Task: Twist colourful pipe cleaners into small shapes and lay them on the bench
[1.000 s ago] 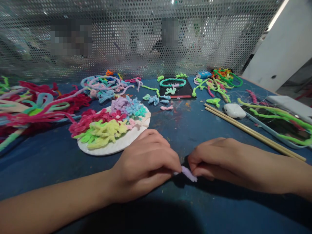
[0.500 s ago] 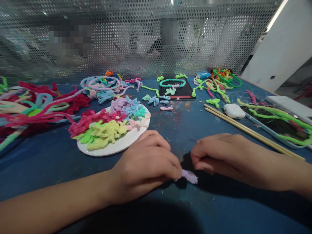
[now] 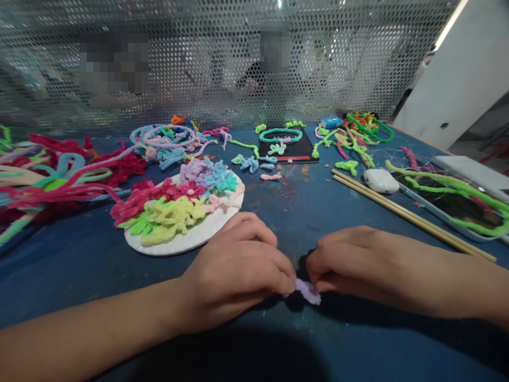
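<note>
- Two bare hands of mine meet near the lower middle of the head view, low over a blue table point(image 3: 286, 207).
- My left hand point(image 3: 246, 270) is curled, thumb and fingertips pinching one end of a fuzzy lilac piece point(image 3: 310, 293).
- My right hand point(image 3: 358, 268) is bent in from the other side, fingers drawn together at the free end of that piece; I cannot tell whether they grip it or only rest against it.
- The lilac piece lies between my two hands, its free end pointing toward me and to the right.
- Just beyond my left hand is a white plate point(image 3: 175, 248), heaped with fuzzy pieces point(image 3: 173, 217) in crimson, yellow, green, purple, blue and pink.
- Farther left I have a tangle of long fuzzy strands point(image 3: 75, 185), mostly red.
- Ahead of me, a turquoise and lilac ring point(image 3: 280, 137) lies on a black device point(image 3: 300, 151), with a small pink piece point(image 3: 270, 176) nearer me.
- Beyond my right hand, two thin sticks point(image 3: 411, 215) lie side by side, near a rounded white case point(image 3: 380, 181).
</note>
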Demonstrator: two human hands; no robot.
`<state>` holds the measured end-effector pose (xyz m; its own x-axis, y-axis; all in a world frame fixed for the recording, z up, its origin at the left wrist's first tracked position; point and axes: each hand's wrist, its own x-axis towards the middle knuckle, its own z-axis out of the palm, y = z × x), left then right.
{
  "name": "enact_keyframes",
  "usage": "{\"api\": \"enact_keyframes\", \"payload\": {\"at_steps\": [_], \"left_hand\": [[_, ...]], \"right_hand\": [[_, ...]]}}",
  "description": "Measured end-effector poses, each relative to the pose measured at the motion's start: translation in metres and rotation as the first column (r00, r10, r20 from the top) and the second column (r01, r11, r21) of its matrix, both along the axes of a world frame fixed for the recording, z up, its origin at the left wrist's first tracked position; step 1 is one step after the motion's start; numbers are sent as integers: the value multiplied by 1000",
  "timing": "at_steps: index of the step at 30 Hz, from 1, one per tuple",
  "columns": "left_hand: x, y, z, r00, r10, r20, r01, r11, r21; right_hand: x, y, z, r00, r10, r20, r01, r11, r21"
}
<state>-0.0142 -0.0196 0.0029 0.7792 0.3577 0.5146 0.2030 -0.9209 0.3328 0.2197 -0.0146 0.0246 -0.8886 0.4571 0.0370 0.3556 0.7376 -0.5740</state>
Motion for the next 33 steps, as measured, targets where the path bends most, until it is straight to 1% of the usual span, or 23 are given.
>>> {"api": "enact_keyframes", "payload": {"at_steps": [5, 9, 16, 18, 20, 23, 26, 30, 33], "left_hand": [[1, 0, 0, 999, -3, 37, 4, 1000, -26], [2, -1, -2, 996, 34, 78, -29, 998, -60], [6, -1, -5, 982, 81, 169, -63, 992, -109], [7, -1, -5, 976, 104, 189, -78, 987, -139], [7, -1, -5, 970, 129, 208, -94, 980, -173], [9, -2, -5, 958, 175, 228, -120, 964, -238], [10, -5, -6, 940, 252, 231, -163, 925, -343], [10, -8, -7, 909, 379, 171, -248, 825, -508], [11, -9, -7, 882, 447, 148, -290, 763, -578]], "right_hand": [[-2, -1, -2, 1000, -12, -12, 12, 1000, -5], [-1, -2, -3, 1000, -12, -15, 11, 999, -49], [-2, -2, -13, 989, -50, -140, 42, 997, -63], [-1, -1, -15, 984, -81, -161, 61, 991, -121], [-1, 0, -16, 978, -123, -167, 84, 971, -224], [-3, 0, -18, 967, -195, -164, 112, 903, -414], [-7, -1, -20, 947, -276, -167, 133, 806, -577], [-11, -2, -25, 905, -389, -171, 148, 666, -731], [-12, -2, -27, 861, -474, -182, 153, 583, -798]]}}
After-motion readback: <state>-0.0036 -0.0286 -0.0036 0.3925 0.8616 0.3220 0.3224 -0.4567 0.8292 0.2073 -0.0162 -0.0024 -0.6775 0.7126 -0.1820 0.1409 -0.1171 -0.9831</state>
